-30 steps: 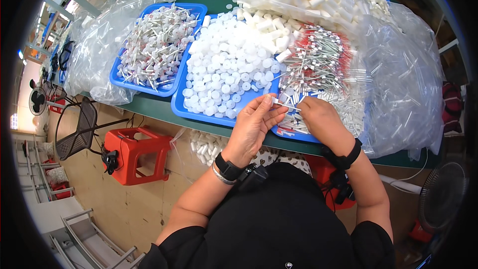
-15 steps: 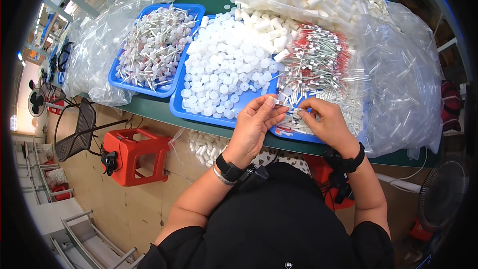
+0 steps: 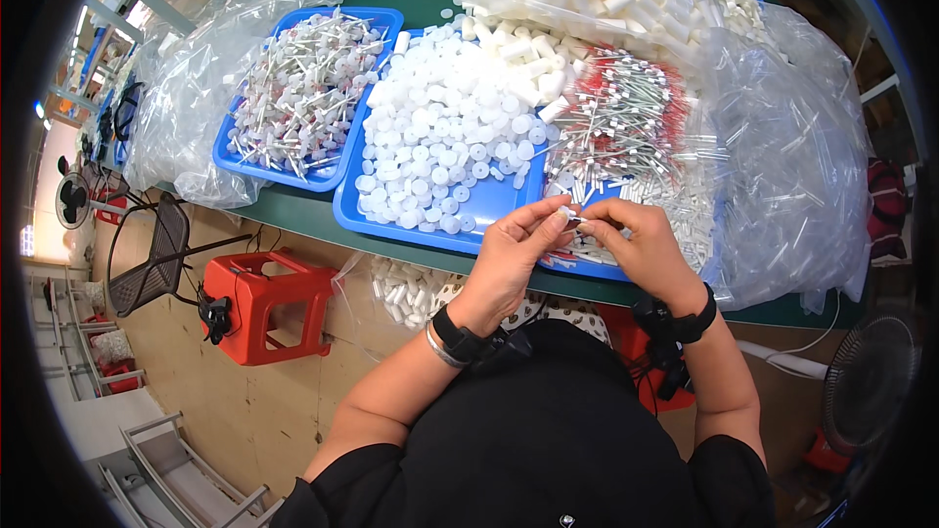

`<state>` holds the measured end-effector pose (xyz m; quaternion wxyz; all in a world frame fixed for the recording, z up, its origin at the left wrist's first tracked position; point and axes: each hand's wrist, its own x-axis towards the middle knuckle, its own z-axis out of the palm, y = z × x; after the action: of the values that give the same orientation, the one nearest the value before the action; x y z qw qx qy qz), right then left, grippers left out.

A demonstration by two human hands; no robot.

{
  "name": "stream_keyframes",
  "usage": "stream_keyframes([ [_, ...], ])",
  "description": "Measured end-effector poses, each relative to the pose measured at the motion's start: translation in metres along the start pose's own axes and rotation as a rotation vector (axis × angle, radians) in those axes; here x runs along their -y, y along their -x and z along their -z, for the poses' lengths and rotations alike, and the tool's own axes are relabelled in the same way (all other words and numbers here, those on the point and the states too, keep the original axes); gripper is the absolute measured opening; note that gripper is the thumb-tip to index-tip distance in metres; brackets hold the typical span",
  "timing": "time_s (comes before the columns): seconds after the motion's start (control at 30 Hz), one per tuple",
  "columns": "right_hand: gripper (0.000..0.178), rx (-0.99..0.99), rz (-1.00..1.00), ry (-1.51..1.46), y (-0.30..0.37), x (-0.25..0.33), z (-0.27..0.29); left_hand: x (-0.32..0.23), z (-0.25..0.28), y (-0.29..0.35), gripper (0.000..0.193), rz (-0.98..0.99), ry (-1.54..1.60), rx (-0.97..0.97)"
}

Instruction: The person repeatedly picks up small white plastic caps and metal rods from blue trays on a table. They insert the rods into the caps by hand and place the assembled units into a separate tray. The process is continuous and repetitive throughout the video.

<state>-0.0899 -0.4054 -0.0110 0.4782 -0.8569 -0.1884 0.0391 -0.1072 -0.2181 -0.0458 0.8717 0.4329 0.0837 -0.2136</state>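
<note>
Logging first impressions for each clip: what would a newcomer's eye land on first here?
Probably the heap of white round caps filling the blue tray at the middle of the green table. Just below it, at the table's near edge, the left hand and right hand meet, pinching a small white part between their fingertips. Right of the caps lies a pile of thin red-tipped sticks.

Green table (image 3: 303,218) with two blue trays (image 3: 489,203) (image 3: 328,171) of small parts and clear plastic bags (image 3: 792,176).

White caps (image 3: 445,132) (blue tray (image 3: 489,205)), red stool (image 3: 259,308)
</note>
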Motion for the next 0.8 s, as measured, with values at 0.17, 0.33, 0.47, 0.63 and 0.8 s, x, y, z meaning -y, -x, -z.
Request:
stream_keyframes([
  [0.17,0.012,0.141,-0.322,-0.341,0.002,0.006,0.002,0.003,0.004,0.001,0.033,0.011,0.002,0.097],
  [0.33,0.017,0.043,0.07,0.07,0.005,0.011,-0.008,-0.009,0.014,0.0,0.028,-0.147,-0.157,-0.005],
  [0.47,0.022,-0.067,0.105,0.114,-0.002,0.014,0.001,-0.072,0.061,-0.018,0.025,-0.393,-0.018,-0.17],
  [0.63,0.017,-0.036,0.142,0.451,0.002,-0.014,0.017,-0.162,0.126,-0.028,0.045,-0.537,0.147,-0.322],
  [0.8,0.016,0.109,0.235,0.602,0.001,-0.019,0.007,-0.104,0.081,-0.013,0.033,-0.335,-0.659,-0.112],
])
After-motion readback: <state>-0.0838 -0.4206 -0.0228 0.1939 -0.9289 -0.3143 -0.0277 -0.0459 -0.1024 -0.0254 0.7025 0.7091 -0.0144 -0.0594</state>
